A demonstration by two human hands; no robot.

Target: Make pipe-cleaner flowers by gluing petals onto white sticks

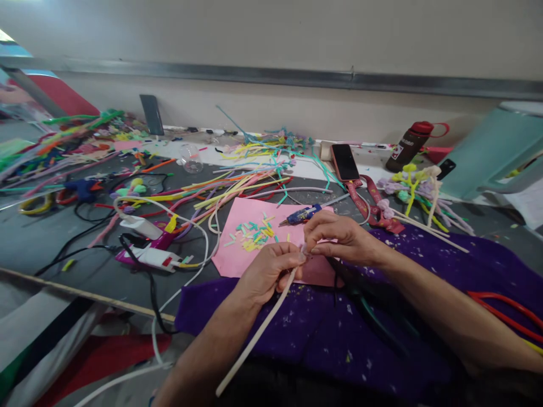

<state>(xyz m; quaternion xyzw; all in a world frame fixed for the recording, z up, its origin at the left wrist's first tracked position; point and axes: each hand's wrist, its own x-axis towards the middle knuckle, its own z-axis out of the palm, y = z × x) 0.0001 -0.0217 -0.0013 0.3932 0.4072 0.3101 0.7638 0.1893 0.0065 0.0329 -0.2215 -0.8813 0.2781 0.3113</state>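
Observation:
A cream pipe cleaner (259,333) slants down toward me from between the fingers of my left hand (274,265), which pinches it near its upper end. My right hand (333,237) is closed at that same end, fingertips pressed on a small pale lilac piece (304,249) that touches my left fingertips. Most of the small piece is hidden by the fingers. Under both hands lies a pink sheet (229,249) with short cut yellow and green pipe cleaner bits (254,233). A blue glue gun (303,213) rests just beyond my right hand.
Purple cloth (322,333) covers the table's front. Pliers (373,311) and red-handled scissors (504,311) lie at right. A power strip (148,249) with cables sits left. Behind are pipe cleaner bundles (220,192), a phone (344,163), a bottle (409,147) and a teal tumbler (479,147).

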